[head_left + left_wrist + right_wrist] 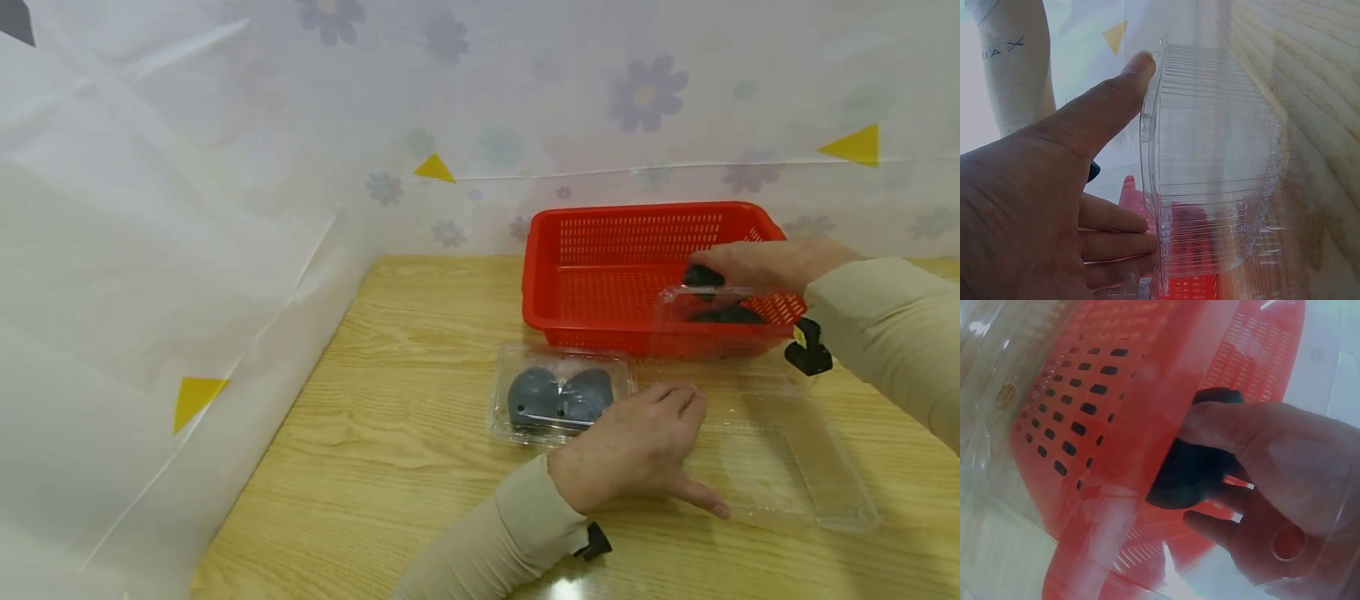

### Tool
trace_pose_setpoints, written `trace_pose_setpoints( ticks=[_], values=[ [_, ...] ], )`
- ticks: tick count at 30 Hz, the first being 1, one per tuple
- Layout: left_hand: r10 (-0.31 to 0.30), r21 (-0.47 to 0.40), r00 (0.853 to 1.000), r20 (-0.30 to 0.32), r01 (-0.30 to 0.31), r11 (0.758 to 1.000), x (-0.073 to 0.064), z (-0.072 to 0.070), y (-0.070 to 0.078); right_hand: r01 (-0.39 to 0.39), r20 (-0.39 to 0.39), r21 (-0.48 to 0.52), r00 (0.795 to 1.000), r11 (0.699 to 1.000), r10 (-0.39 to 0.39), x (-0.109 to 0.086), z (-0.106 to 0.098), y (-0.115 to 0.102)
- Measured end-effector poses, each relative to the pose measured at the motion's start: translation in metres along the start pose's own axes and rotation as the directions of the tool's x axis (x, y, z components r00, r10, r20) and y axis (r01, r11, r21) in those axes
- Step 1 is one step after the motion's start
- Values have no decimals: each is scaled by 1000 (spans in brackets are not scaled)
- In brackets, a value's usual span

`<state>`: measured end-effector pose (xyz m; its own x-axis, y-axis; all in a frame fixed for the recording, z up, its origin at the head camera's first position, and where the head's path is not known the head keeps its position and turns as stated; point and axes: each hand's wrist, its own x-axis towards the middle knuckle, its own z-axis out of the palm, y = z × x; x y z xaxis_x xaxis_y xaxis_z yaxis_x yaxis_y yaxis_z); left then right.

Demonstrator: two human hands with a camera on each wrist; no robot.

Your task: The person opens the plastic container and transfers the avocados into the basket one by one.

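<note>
My right hand [757,267] reaches into the red basket [585,325] and pinches a dark avocado [1188,475] between thumb and fingers. Another dark avocado [727,315] shows behind the raised clear lid [675,333] of an open plastic clamshell box [772,467]. My left hand [637,446] lies at the left rim of that box. Its thumb and fingers are spread and fairly straight against the rim, as the left wrist view shows. Left of the open box sits a closed clear clamshell box [498,417] with two dark avocados [534,396] inside.
The wooden table [375,400] runs back to a flowered white sheet [510,100] and is bordered on the left by a white sheet wall [150,250]. Yellow triangles [858,146] mark the sheets. The basket stands close to the back sheet, behind both boxes.
</note>
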<state>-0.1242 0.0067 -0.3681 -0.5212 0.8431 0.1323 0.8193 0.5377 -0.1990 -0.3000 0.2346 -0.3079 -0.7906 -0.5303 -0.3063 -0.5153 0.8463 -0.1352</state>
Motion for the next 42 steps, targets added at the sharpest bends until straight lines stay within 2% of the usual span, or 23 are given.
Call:
trace_pose_setpoints(
  ticks=[3, 7, 10, 12, 17, 23, 29, 38, 42],
  values=[
    [-1, -1, 1000, 6, 1, 1000, 1, 0, 0, 15, 13, -57, 1000, 998, -14, -3, -1, 3],
    [-7, -12, 999, 40, 8, 1000, 4, -1, 1, -17, 82, -90, 996, 996, 24, -8, -3, 6],
    [-9, -14, 998, 60, 10, 1000, 6, -1, 3, -32, 114, -71, 993, 997, 41, -11, -3, 7],
    [-9, -16, 997, 71, 10, 1000, 8, -1, 4, -57, 110, -24, 992, 998, 60, -12, -2, 7],
    [-3, -23, 996, 85, 5, 1000, 9, -1, 5, -114, 16, 38, 993, 993, 113, -17, -7, 8],
    [20, -11, 999, 39, -20, 1000, 6, -1, 5, -100, -120, 11, 988, 995, 100, -29, -19, 15],
    [-2, -63, 996, 87, 7, 998, 4, 0, -1, -120, -194, 16, 973, 993, 121, -48, -30, 21],
    [-29, -84, 995, 94, 37, 996, 1, 10, -8, -116, -287, 12, 951, 993, 114, -73, -35, 16],
    [-35, -75, 997, 75, 40, 996, 0, 11, -11, -130, -318, -13, 941, 991, 120, -82, -34, 8]
  ],
)
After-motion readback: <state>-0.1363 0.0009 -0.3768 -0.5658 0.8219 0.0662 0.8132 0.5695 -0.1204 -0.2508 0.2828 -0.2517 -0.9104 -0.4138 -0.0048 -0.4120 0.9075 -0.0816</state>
